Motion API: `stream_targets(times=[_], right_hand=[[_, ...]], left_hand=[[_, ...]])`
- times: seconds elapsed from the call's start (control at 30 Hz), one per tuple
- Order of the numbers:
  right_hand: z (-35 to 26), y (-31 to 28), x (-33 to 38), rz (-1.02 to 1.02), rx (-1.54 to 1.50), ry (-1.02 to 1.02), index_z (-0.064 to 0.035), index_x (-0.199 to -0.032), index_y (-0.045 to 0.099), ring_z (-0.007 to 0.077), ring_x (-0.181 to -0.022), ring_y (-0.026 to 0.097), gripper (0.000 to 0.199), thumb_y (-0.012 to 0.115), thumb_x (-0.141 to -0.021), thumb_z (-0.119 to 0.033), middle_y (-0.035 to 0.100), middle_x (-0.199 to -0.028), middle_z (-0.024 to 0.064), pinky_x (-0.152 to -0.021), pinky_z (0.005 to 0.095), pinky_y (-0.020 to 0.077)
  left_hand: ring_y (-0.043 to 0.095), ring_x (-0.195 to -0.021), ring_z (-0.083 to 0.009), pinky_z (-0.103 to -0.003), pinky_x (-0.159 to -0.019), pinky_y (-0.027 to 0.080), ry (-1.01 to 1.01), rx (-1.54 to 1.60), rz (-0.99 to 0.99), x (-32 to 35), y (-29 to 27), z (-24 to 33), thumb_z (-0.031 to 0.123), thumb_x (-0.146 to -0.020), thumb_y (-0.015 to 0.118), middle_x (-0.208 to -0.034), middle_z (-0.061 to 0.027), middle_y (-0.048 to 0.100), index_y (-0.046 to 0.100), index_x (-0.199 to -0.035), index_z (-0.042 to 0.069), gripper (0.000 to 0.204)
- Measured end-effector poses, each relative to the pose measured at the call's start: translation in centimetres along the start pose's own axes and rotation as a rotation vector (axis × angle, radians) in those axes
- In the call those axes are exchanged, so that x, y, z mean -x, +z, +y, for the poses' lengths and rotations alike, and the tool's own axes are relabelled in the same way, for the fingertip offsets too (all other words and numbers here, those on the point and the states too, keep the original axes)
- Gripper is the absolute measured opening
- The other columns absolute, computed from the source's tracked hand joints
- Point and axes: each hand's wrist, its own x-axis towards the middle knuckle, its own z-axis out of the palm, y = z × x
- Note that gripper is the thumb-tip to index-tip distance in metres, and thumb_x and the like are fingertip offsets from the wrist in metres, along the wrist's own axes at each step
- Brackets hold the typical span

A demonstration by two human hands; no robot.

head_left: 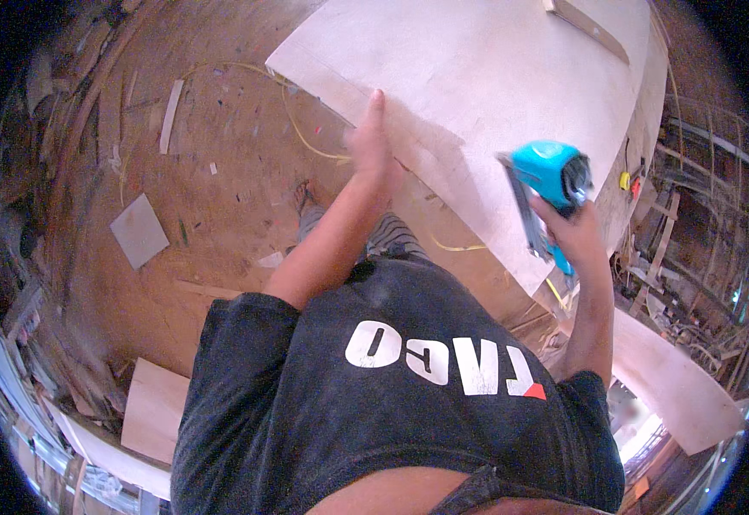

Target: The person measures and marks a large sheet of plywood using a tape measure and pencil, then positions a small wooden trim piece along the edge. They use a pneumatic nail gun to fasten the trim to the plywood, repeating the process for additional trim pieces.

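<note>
My right hand (573,230) is closed round the handle of a teal nail gun (548,172), held above the right part of a large pale plywood sheet (486,77). The nail gun's dark, narrow magazine faces left, and motion blurs it a little. My left hand (372,148) is at the near left edge of the sheet, one digit stretched out and the others smeared and partly hidden. It appears to hold nothing; whether it touches the sheet I cannot tell. A wooden batten (587,27) lies on the sheet's far part.
A yellow hose (306,142) runs over the brown floor and under the sheet. Beyond the sheet's right edge lies a yellow tape measure (625,180). Scrap wood (666,232) crowds the right side. Square board offcuts (140,230) lie on the floor to the left.
</note>
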Motion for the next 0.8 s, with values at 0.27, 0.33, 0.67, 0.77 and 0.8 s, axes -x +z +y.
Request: stream_targets(times=[0.27, 0.33, 0.67, 0.77, 0.8], right_hand=[[13.7, -3.3, 11.4, 0.435, -0.106, 0.324, -0.0051, -0.1, 0.07, 0.0099, -0.051, 0.053, 0.036, 0.08, -0.094, -0.04, 0.058, -0.067, -0.0001, -0.049, 0.0277, 0.0426], [13.5, -2.7, 13.9, 0.459, -0.222, 0.473, -0.0052, -0.098, 0.07, 0.0118, -0.052, 0.056, 0.038, 0.08, -0.095, -0.041, 0.057, -0.066, 0.0009, -0.049, 0.0295, 0.0458], [9.2, 2.2, 12.5, 0.366, -0.254, 0.239, -0.0067, -0.109, 0.069, 0.0106, -0.054, 0.057, 0.025, 0.079, -0.095, -0.026, 0.061, -0.068, -0.0007, -0.052, 0.0271, 0.0452], [3.5, 3.6, 9.4, 0.275, -0.433, 0.146, -0.0095, -0.098, 0.067, 0.0099, -0.051, 0.053, 0.022, 0.08, -0.094, -0.027, 0.059, -0.066, -0.0015, -0.051, 0.0263, 0.0428], [0.8, 3.7, 8.4, 0.192, -0.407, 0.148, -0.0102, -0.093, 0.066, 0.0098, -0.051, 0.053, 0.024, 0.081, -0.093, -0.029, 0.058, -0.065, -0.0017, -0.05, 0.0266, 0.0428]], left_hand=[[0.054, -0.134, -0.035, -0.055, -0.112, 0.043, -0.326, 0.013, -0.319, 2.6, -0.2, 2.4, 0.04, -0.097, 0.074, -0.145, -0.0142, 0.056, 0.045, -0.15, 0.006, 0.069], [0.054, -0.134, -0.0352, -0.056, -0.112, 0.043, -0.33, -0.012, -0.369, 1.3, -1.1, 1.7, 0.038, -0.097, 0.073, -0.145, -0.0142, 0.056, 0.045, -0.15, 0.007, 0.068], [0.048, -0.141, -0.0362, -0.055, -0.116, 0.039, -0.329, -0.05, -0.414, 1.0, -1.7, 2.0, 0.039, -0.099, 0.072, -0.151, -0.0148, 0.051, 0.04, -0.154, 0.004, 0.072], [0.046, -0.143, -0.0354, -0.055, -0.116, 0.04, -0.352, -0.054, -0.379, 0.3, -2.6, 1.4, 0.048, -0.098, 0.073, -0.154, -0.0157, 0.048, 0.037, -0.157, 0.003, 0.082], [0.052, -0.136, -0.0349, -0.056, -0.112, 0.043, -0.334, -0.087, -0.363, 0.3, -2.8, 1.3, 0.05, -0.098, 0.072, -0.147, -0.0153, 0.054, 0.044, -0.15, 0.004, 0.076]])
